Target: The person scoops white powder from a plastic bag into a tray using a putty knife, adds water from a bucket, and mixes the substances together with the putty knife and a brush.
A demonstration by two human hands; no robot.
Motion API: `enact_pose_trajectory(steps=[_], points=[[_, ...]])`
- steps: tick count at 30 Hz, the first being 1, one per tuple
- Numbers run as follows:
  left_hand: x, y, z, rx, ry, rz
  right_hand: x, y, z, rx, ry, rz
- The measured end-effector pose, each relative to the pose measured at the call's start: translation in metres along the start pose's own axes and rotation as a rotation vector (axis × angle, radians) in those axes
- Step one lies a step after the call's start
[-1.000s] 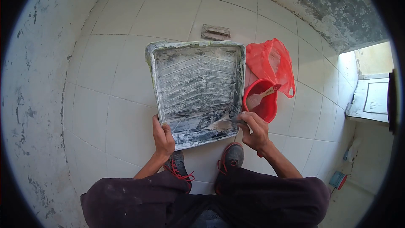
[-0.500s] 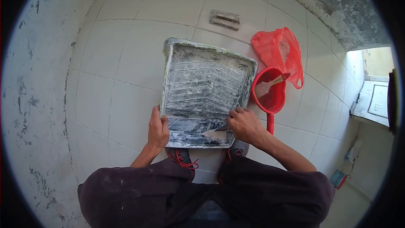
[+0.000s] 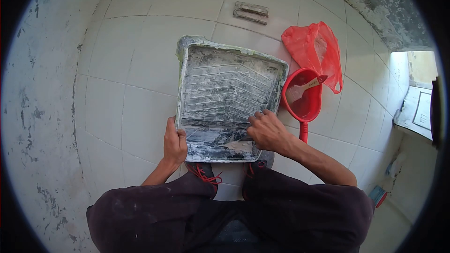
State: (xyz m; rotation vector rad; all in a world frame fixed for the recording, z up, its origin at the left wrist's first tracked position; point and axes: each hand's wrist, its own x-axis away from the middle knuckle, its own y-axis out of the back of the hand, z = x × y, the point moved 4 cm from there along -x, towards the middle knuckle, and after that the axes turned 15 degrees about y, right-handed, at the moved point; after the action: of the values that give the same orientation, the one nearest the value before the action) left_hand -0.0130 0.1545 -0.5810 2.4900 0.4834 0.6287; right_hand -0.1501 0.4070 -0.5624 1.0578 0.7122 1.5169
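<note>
The white tiled floor [image 3: 140,56] spreads under everything, with a stained wall [image 3: 42,112] along the left. The person's dark trousers [image 3: 140,220] fill the near side. Ahead of them is the paint tray [image 3: 225,84], its ridged slope on the far side and its trough on the near side, above the shoes [image 3: 201,171]. One second ago the tray's far edge sat almost against the float [image 3: 251,13]; now a wide strip of tile shows between them.

Just right of the tray lie the crumpled red bag [image 3: 309,42] and, nearer, the red pot [image 3: 287,105]. The pot's handle [image 3: 303,133], mostly covered by the right hand at first, now shows beyond the forearm.

The left hand [image 3: 175,143] grips the tray's left edge near the trough, thumb on the rim, so the tray extends to the right and far side of that grip. The right hand [image 3: 269,132] has come inward from the tray's right edge and is curled, back upward, over the right part of the trough; whether its fingers close on a tool cannot be told.

A paintbrush [image 3: 307,85] leans in the pot. A pale smear of paste [image 3: 240,146] lies in the trough, just near and left of the right hand.
</note>
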Motion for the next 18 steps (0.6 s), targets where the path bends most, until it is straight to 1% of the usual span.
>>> enact_pose_trajectory(steps=[2,3,5,6,8,9,10,11,15,17,18], points=[[0.002,0.001,0.0,0.042,0.19,0.064,-0.002,-0.006,0.0,-0.057,0.002,0.057],[0.001,0.0,0.003,0.042,0.188,0.059,-0.002,-0.003,-0.002,-0.052,0.004,0.054],[0.001,-0.001,0.007,0.018,0.107,0.007,0.0,0.007,-0.003,-0.108,0.003,0.049],[0.002,0.0,0.008,0.014,0.114,0.007,-0.001,0.013,-0.002,-0.115,0.008,0.048],[0.004,0.0,0.006,0.009,0.102,-0.004,-0.002,0.025,0.0,-0.067,-0.008,-0.057],[0.004,0.0,0.007,0.009,0.1,-0.002,-0.003,0.016,0.003,-0.067,-0.011,-0.057],[0.004,0.0,0.008,0.02,0.106,0.0,-0.005,0.0,0.009,-0.059,0.022,-0.065],[0.002,-0.001,0.008,0.032,0.109,0.002,-0.007,-0.002,0.013,-0.049,0.054,-0.072],[0.003,0.0,0.009,0.03,0.121,0.017,0.001,0.013,0.015,-0.023,0.008,-0.071],[0.004,0.0,0.007,0.045,0.173,0.039,-0.002,0.02,0.014,-0.052,-0.009,-0.037],[0.004,-0.001,0.007,0.049,0.167,0.04,-0.001,0.013,0.015,-0.046,-0.014,-0.036]])
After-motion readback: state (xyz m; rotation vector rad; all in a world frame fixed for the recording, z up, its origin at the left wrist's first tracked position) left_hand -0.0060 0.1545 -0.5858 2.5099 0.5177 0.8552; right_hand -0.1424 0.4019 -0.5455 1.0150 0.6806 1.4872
